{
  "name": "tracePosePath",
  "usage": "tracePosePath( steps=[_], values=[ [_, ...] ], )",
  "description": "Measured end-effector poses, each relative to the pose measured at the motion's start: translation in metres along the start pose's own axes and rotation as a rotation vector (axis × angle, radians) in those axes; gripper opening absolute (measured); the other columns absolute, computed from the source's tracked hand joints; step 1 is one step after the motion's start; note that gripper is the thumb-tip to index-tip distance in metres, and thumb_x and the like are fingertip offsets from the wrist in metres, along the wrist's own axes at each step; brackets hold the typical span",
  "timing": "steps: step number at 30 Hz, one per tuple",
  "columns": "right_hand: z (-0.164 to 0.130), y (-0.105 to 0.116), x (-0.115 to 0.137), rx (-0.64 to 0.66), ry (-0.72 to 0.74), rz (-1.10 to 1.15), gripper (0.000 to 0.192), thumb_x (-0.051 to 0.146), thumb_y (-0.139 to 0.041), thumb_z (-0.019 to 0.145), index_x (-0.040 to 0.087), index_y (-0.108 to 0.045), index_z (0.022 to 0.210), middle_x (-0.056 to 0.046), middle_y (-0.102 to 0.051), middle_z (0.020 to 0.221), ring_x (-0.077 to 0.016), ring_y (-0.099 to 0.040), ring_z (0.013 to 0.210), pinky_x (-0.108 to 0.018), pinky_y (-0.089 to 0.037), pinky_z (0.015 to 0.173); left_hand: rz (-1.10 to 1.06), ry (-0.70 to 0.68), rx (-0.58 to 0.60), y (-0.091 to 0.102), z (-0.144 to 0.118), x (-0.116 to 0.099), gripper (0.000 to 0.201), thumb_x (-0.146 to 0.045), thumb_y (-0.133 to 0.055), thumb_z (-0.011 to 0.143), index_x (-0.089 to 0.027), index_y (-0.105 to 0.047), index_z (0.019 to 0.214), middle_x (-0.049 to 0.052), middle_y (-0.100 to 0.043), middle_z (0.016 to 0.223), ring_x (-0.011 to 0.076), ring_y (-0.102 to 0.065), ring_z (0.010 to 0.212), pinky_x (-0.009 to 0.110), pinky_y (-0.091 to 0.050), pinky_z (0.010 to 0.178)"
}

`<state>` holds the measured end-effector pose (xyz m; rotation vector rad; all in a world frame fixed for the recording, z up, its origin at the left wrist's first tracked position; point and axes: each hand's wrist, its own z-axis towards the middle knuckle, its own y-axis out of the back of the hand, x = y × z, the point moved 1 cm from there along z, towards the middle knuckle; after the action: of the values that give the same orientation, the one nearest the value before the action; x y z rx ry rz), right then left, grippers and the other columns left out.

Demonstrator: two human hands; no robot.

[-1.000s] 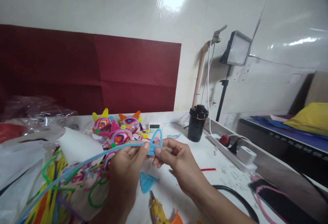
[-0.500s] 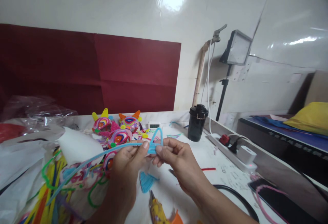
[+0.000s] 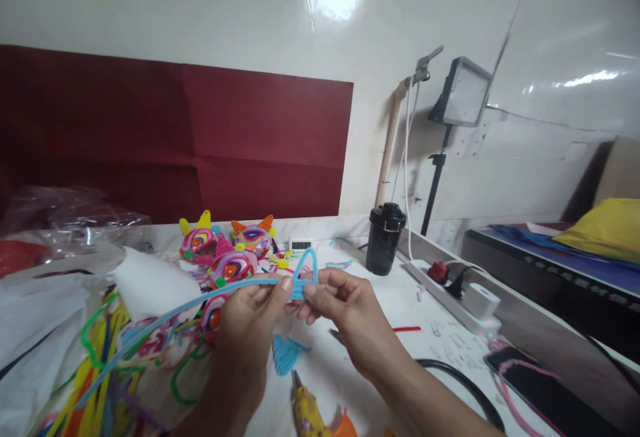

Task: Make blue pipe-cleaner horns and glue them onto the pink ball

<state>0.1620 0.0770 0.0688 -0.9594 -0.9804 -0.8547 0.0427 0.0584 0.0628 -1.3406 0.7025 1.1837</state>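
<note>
At centre, above the white table [image 3: 400, 303], both hands pinch one light blue pipe cleaner [image 3: 200, 302]. No legible writing shows on any item; the display of the small white timer [image 3: 301, 245] at the far edge is too small to read. The left hand [image 3: 250, 320] is raised with its wrist low, thumb and forefinger closed on the stem just left of the bent triangular loop [image 3: 305, 275]. The long tail runs down-left over the pile of coloured pipe cleaners [image 3: 100, 370]. The right hand [image 3: 345, 313] closes thumb and fingers on the base of the loop, its forearm entering from the near right. Near the hands lie a blue fan-shaped piece [image 3: 287, 353] and a yellow glue gun [image 3: 307, 413]. Bare tabletop remains to the right, bounded by a black cup [image 3: 384, 238] and a power strip [image 3: 460, 303].
</note>
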Motion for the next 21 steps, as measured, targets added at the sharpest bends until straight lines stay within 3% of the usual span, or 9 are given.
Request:
tracePosePath(
  steps=[14, 21],
  values=[
    [0.0015, 0.0001, -0.0065, -0.031, 0.023, -0.004, 0.029, 0.040, -0.075, 0.068, 0.014, -0.061, 0.070, -0.002, -0.067, 0.058, -0.0121, -0.061, 0.051, -0.024, -0.048, 0.055, 0.054, -0.037, -0.066, 0.0025, 0.0005, 0.0042, 0.024, -0.029, -0.075, 0.064, -0.011, -0.068, 0.078, 0.008, -0.073, 0.071, 0.0232, -0.069, 0.070, 0.030, -0.053, 0.065],
    [0.0000, -0.0006, -0.0017, -0.039, 0.000, -0.017, 0.030, 0.041, -0.075, 0.067, 0.015, -0.060, 0.066, 0.000, -0.064, 0.053, -0.0106, -0.057, 0.047, -0.023, -0.047, 0.054, 0.080, -0.057, -0.090, 0.0025, -0.0003, 0.0040, 0.020, -0.029, -0.075, 0.065, -0.012, -0.068, 0.075, 0.006, -0.073, 0.068, 0.0206, -0.068, 0.067, 0.028, -0.052, 0.063]
  ],
)
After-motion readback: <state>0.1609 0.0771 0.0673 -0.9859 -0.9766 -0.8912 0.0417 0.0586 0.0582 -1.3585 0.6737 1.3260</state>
